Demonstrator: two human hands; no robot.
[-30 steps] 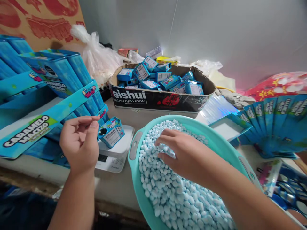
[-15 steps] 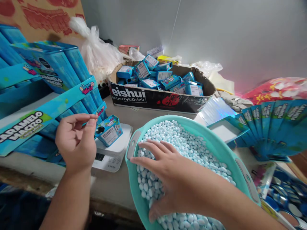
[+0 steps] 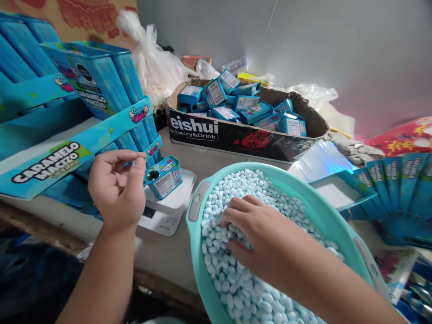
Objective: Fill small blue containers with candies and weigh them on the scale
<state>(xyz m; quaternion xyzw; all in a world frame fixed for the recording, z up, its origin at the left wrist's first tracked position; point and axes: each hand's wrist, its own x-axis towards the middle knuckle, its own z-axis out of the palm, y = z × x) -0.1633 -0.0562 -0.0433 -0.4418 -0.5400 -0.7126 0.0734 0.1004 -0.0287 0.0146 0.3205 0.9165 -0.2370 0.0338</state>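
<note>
My right hand (image 3: 251,227) is sunk into small pale-blue candies (image 3: 232,288) in a turquoise basin (image 3: 194,238), its fingers curled around some of them. To the left, my left hand (image 3: 118,186) hovers with thumb and forefinger pinched together. Whatever the pinch may hold is too small to make out. Just beyond those fingertips, a small blue tin (image 3: 164,177) with a dark round opening in one end lies on a white kitchen scale (image 3: 184,189). The scale's display is partly hidden by my left wrist.
Behind the basin stands a black cardboard box (image 3: 229,139) piled with blue tins. Blue display cartons (image 3: 67,157) of tall packs crowd the left. More blue packs (image 3: 394,189) fan out at right. A knotted plastic bag (image 3: 158,67) rests at the back.
My right hand has gone from spread above the candies to closing down among them. My left hand keeps its pinch beside the tin. The whole view has shifted slightly.
</note>
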